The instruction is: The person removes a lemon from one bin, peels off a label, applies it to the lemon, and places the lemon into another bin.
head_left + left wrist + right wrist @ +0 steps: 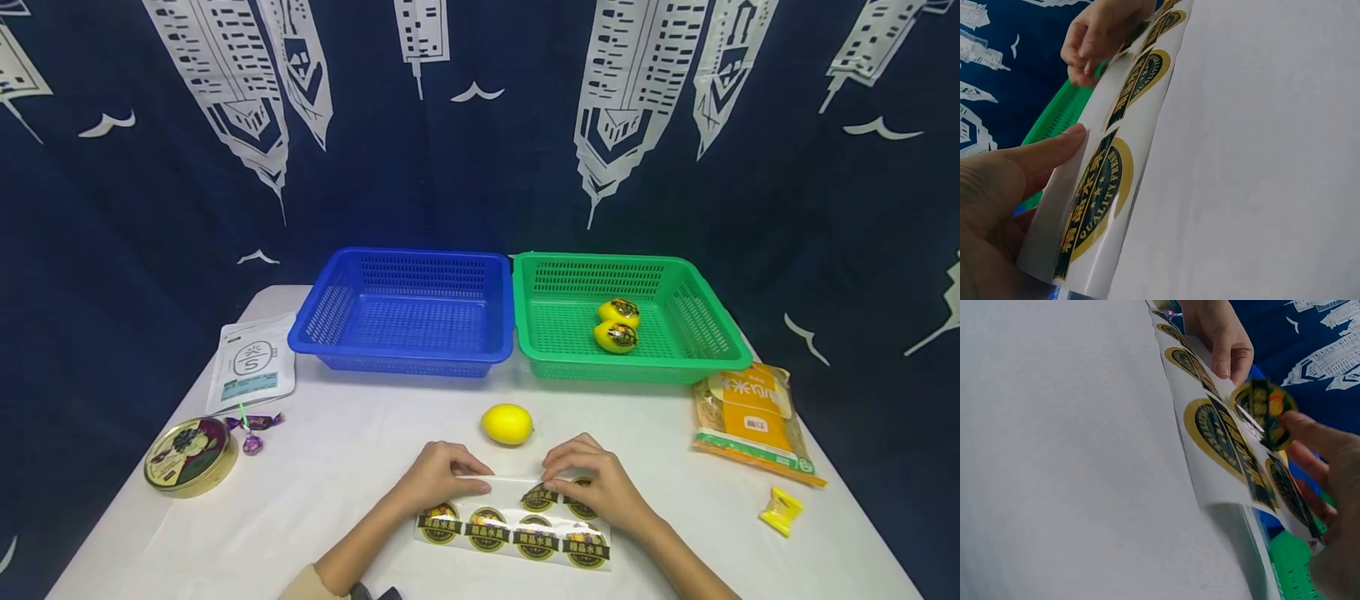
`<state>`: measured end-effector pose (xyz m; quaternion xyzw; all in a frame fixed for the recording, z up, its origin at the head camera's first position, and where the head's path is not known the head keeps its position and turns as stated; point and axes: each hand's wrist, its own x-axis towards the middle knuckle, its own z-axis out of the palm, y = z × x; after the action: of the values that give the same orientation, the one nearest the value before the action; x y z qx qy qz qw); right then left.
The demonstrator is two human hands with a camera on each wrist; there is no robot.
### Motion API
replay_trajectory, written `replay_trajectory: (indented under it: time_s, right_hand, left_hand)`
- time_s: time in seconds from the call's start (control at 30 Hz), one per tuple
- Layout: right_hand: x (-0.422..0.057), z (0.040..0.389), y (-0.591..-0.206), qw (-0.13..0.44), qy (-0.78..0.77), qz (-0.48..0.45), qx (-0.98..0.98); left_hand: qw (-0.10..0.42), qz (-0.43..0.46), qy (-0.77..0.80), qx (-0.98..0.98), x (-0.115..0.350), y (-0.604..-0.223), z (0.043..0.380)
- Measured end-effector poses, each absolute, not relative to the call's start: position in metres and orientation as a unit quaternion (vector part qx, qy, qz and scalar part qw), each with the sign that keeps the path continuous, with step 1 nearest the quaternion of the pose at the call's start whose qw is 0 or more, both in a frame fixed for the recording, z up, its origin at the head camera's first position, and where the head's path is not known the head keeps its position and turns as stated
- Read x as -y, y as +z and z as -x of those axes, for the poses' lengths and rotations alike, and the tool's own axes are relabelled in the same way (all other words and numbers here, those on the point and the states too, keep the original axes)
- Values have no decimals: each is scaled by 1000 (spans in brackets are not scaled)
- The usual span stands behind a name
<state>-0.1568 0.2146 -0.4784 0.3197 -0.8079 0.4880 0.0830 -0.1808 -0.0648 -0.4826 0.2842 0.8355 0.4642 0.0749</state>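
A glossy sheet of round black-and-gold stickers point(504, 503) lies at the table's front, between the two hands. My left hand point(442, 477) pinches its far left edge, thumb on top in the left wrist view. With thumb and fingers my right hand point(600, 485) pinches a round sticker point(1263, 412), which stands partly lifted off the sheet in the right wrist view. Several other stickers lie flat on the sheet. Just beyond the sheet rests a yellow lemon point(507, 424) with no sticker showing. Two lemons point(615, 337) bearing such stickers sit in the green basket point(637, 372).
A blue basket point(405, 358) stands left of the green one. At left are a white pouch point(255, 360), a round tin point(189, 457), a purple wrapped candy point(258, 422) and a lollipop point(252, 443). An orange snack bag point(753, 421) and a yellow packet point(782, 511) lie right.
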Motion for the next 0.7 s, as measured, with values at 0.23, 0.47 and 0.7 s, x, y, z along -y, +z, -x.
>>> replay_trajectory:
  time_s: [0.23,0.47,0.7]
  right_hand:
    - [-222,162,-462,36,594,-228,771]
    - [-220,182,-437,40,567,-146,810]
    - [-202,198,-424,3,534,-156,831]
  left_hand:
    - [60,-255,325,-908,75,-463,185]
    - [-33,-266,404,-875,56,-462,221]
    - [19,-323,488,-811,42,-496,242]
